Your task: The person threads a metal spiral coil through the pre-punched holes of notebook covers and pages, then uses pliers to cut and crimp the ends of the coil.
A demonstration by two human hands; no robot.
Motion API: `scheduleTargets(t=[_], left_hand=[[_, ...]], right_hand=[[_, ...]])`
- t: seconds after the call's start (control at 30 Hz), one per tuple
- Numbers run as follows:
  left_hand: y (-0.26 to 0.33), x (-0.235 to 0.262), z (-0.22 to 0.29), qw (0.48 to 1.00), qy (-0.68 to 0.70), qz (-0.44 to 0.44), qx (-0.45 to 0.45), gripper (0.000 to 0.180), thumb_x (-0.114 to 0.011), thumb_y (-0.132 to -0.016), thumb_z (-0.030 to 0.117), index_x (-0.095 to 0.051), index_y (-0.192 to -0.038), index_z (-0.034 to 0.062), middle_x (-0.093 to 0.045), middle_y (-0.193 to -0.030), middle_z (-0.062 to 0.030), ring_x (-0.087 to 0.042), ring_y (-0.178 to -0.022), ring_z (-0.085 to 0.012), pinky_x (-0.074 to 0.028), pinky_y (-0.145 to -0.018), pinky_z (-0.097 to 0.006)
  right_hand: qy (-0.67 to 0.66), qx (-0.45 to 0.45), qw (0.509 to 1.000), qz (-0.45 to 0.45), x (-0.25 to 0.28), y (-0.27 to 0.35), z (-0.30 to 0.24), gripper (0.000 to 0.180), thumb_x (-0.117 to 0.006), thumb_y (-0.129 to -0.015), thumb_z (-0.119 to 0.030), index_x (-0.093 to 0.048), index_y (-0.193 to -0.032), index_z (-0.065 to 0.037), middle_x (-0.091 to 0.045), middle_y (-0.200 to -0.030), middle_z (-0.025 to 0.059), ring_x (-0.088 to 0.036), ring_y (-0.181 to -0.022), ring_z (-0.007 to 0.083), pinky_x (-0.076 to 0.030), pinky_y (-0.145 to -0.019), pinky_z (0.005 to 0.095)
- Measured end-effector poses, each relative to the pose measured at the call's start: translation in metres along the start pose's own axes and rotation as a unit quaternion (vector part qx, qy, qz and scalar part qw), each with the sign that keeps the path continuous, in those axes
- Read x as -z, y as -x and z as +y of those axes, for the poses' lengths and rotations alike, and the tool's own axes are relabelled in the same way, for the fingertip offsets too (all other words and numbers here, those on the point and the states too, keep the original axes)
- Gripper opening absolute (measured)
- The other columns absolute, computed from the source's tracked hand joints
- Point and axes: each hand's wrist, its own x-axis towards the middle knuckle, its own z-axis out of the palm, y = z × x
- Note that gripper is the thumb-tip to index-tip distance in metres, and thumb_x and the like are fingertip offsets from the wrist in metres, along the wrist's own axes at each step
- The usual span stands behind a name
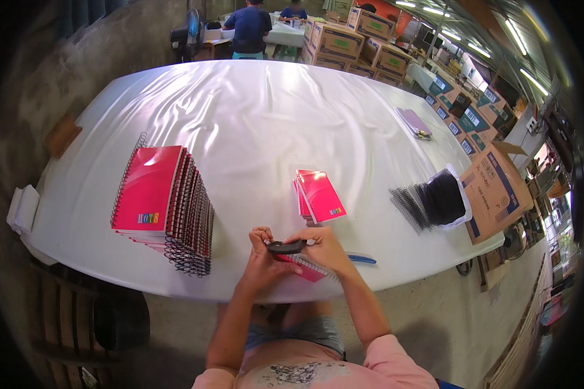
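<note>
Both my hands are together near the table's front edge. My left hand [261, 260] is closed, its thumb on a small red spiral notebook [310, 271] and its curled fingers at one end of a dark, rounded object [287, 247]. I cannot make out that object's kind. My right hand [323, 248] pinches its other end, above the notebook's wire coil. Just beyond lie several red notebook blocks [320, 196] without visible coils. A tall stack of red spiral-bound notebooks [150, 185] stands at the left. Beside my right wrist lies a slim blue-handled thing [362, 259].
At the right, loose black wire coils [410, 206] lie by a white-lined container of black coils [444, 200]. A cardboard box [496, 191] stands beyond it. A purple pad [414, 123] lies far right. A fan [188, 35], stacked cartons [334, 44] and two people are behind the table.
</note>
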Motion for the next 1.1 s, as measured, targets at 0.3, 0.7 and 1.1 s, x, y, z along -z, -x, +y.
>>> scheduleTargets(t=[0.3, 0.7, 1.1], left_hand=[[0.008, 0.000, 0.000, 0.952, 0.273, 0.028, 0.136, 0.046, -0.078, -0.074, 0.010, -0.039, -0.098, 0.0043, -0.048, -0.091, -0.0064, -0.047, -0.082, -0.0117, -0.042, -0.077, -0.025], [0.009, 0.007, 0.071, 0.965, -0.004, 0.240, -0.109, 0.072, -0.081, -0.066, 0.001, -0.042, -0.126, 0.0025, -0.068, -0.078, -0.0091, -0.064, -0.074, -0.0143, -0.052, -0.070, -0.027], [0.019, 0.014, 0.076, 0.932, -0.162, 0.247, -0.211, 0.079, -0.076, -0.072, -0.002, -0.031, -0.136, -0.0014, -0.071, -0.087, -0.0098, -0.063, -0.072, -0.0130, -0.050, -0.065, -0.024]], right_hand=[[0.396, -0.165, 0.850, 0.306, 0.119, 0.064, 0.049, 0.034, -0.055, -0.074, 0.003, -0.068, -0.104, -0.006, -0.066, -0.104, 0.0128, -0.061, -0.102, 0.0284, -0.044, -0.092, 0.0400], [0.440, -0.133, 0.867, 0.193, 0.013, 0.120, 0.031, 0.040, -0.063, -0.083, -0.023, -0.058, -0.123, -0.017, -0.051, -0.120, 0.0126, -0.046, -0.113, 0.0315, -0.030, -0.099, 0.0496], [0.294, 0.098, 0.937, 0.162, -0.030, 0.070, -0.075, 0.040, -0.068, -0.078, -0.016, -0.062, -0.117, -0.014, -0.052, -0.114, 0.0142, -0.050, -0.104, 0.0313, -0.035, -0.092, 0.0457]])
